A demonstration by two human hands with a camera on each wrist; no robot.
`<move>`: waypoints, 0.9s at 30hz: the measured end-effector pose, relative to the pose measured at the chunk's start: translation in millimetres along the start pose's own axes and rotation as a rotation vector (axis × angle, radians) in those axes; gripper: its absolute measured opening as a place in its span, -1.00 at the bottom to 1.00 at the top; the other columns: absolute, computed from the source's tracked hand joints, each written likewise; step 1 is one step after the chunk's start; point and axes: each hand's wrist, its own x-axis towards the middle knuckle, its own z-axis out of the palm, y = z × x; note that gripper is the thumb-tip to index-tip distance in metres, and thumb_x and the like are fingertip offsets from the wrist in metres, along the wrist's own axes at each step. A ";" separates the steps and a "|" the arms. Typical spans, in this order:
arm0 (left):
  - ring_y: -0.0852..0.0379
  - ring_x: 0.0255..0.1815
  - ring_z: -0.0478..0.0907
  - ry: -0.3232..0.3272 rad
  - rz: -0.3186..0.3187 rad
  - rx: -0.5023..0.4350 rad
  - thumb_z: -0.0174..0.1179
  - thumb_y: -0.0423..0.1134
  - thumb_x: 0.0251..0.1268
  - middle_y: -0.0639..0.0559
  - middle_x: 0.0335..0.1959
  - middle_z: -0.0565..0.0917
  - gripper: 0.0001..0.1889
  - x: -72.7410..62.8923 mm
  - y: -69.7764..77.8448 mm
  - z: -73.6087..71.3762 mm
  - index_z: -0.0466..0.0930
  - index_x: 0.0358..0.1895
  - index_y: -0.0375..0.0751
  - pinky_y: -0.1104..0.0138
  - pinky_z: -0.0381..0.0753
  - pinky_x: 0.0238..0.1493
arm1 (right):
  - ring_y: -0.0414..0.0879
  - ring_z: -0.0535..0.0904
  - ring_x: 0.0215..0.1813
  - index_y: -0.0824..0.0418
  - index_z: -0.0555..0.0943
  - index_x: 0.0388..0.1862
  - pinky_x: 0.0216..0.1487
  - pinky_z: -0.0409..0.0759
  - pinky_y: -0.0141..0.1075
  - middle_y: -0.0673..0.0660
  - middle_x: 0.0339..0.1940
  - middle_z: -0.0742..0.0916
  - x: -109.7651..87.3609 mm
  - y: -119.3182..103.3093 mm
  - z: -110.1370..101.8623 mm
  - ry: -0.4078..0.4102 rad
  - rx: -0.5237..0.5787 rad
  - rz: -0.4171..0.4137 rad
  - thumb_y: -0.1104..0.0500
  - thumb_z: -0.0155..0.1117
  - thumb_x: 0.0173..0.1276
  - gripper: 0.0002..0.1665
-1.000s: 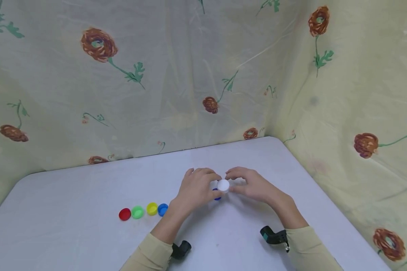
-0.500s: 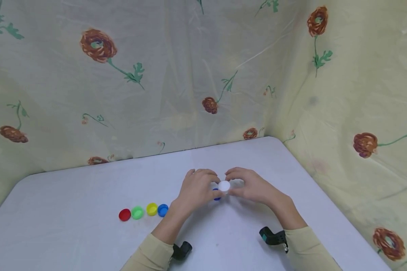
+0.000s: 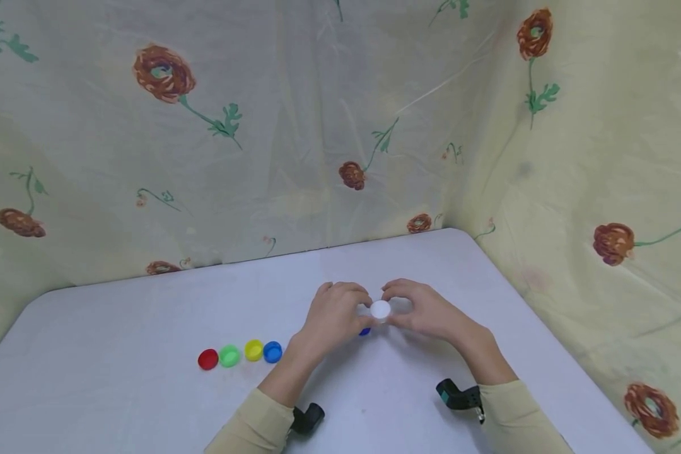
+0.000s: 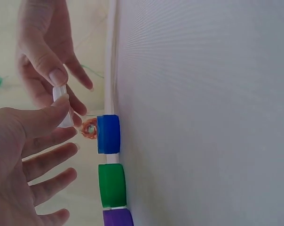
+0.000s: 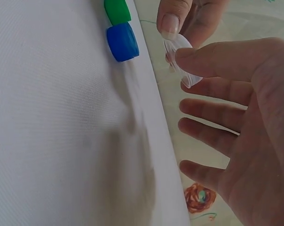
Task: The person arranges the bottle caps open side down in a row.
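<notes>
A white bottle cap (image 3: 380,309) is held up off the table between both hands. My left hand (image 3: 337,318) pinches one side of it between thumb and forefinger, and my right hand (image 3: 431,312) pinches the other side. In the left wrist view the remaining left fingers are spread apart, and the cap (image 4: 67,121) stands on edge. The right wrist view shows the cap's (image 5: 193,80) translucent side under the right thumb. Close by on the table are a blue cap (image 4: 108,134), a green cap (image 4: 112,185) and a purple cap (image 4: 117,217); the left hand hides most of these from the head view.
Left of the left forearm lie a red cap (image 3: 208,359), a light green cap (image 3: 229,355), a yellow cap (image 3: 253,350) and a blue cap (image 3: 273,352) in a row. A flowered curtain (image 3: 295,139) borders the white table (image 3: 119,328) behind and at right.
Both hands have shifted slightly to the right with the white bottle cap between them. The left hand now covers more of the dark blue cap near it. The row of caps has stayed put.
</notes>
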 end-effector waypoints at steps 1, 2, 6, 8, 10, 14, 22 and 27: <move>0.13 0.19 0.61 -0.002 0.001 -0.002 0.45 0.08 0.10 0.14 0.02 0.76 -0.67 0.2 0.5 0.1 0.79 -0.12 0.03 -0.01 0.43 0.29 | 0.19 0.47 0.40 0.07 0.69 -0.07 0.39 0.39 0.16 0.19 0.27 0.64 -0.3 0.7 -0.4 0.001 -0.003 -0.002 0.13 0.44 0.23 -0.72; 0.13 0.20 0.61 -0.003 0.001 -0.005 0.45 0.07 0.11 0.15 0.03 0.75 -0.68 0.4 1.0 0.2 0.79 -0.11 0.03 -0.01 0.43 0.30 | 0.19 0.48 0.39 0.08 0.69 -0.07 0.39 0.40 0.15 0.19 0.27 0.64 -0.4 1.4 -0.8 0.000 -0.004 -0.001 0.13 0.44 0.22 -0.72; 0.12 0.20 0.60 -0.014 -0.003 -0.017 0.44 0.05 0.13 0.14 0.05 0.74 -0.69 1.1 3.5 0.1 0.78 -0.10 0.02 0.00 0.43 0.29 | 0.15 0.50 0.36 0.08 0.69 -0.08 0.37 0.42 0.12 0.17 0.24 0.66 -0.3 4.2 -1.4 -0.003 -0.008 0.002 0.14 0.45 0.21 -0.71; 0.11 0.19 0.61 -0.019 -0.005 -0.020 0.43 0.03 0.15 0.13 0.05 0.74 -0.69 1.4 4.4 0.7 0.78 -0.10 0.00 0.01 0.43 0.28 | 0.14 0.52 0.34 0.09 0.69 -0.08 0.36 0.43 0.11 0.17 0.23 0.67 0.0 6.0 -0.8 -0.001 -0.011 -0.001 0.15 0.45 0.20 -0.72; 0.09 0.17 0.62 -0.022 -0.006 -0.016 0.42 0.02 0.16 0.12 0.05 0.74 -0.70 1.5 5.2 2.0 0.78 -0.09 -0.01 0.02 0.44 0.26 | 0.14 0.53 0.32 0.10 0.69 -0.08 0.35 0.44 0.10 0.17 0.21 0.68 0.1 8.0 0.3 0.008 -0.016 -0.008 0.16 0.46 0.19 -0.71; 0.06 0.12 0.64 -0.022 -0.011 -0.007 0.41 -0.01 0.18 0.11 0.04 0.74 -0.71 2.5 6.1 4.3 0.77 -0.08 -0.03 0.04 0.47 0.20 | 0.14 0.54 0.31 0.12 0.67 -0.06 0.34 0.45 0.10 0.16 0.19 0.69 0.7 11.4 3.2 0.021 -0.005 -0.015 0.19 0.44 0.19 -0.69; 0.05 0.05 0.66 -0.051 -0.021 0.023 0.39 0.00 0.19 0.09 0.01 0.75 -0.69 4.5 6.9 7.5 0.77 -0.05 -0.02 0.05 0.50 0.13 | 0.19 0.51 0.35 0.12 0.66 -0.06 0.38 0.39 0.15 0.18 0.20 0.68 1.0 15.0 7.6 0.003 0.008 0.021 0.21 0.42 0.19 -0.69; 0.06 -0.05 0.64 -0.069 -0.030 0.039 0.38 0.01 0.20 0.08 -0.09 0.75 -0.68 4.8 7.9 8.1 0.77 -0.03 -0.01 0.07 0.50 0.10 | 0.21 0.47 0.39 0.13 0.66 -0.07 0.41 0.35 0.16 0.22 0.25 0.65 1.8 15.2 10.1 -0.014 -0.047 0.035 0.18 0.41 0.20 -0.71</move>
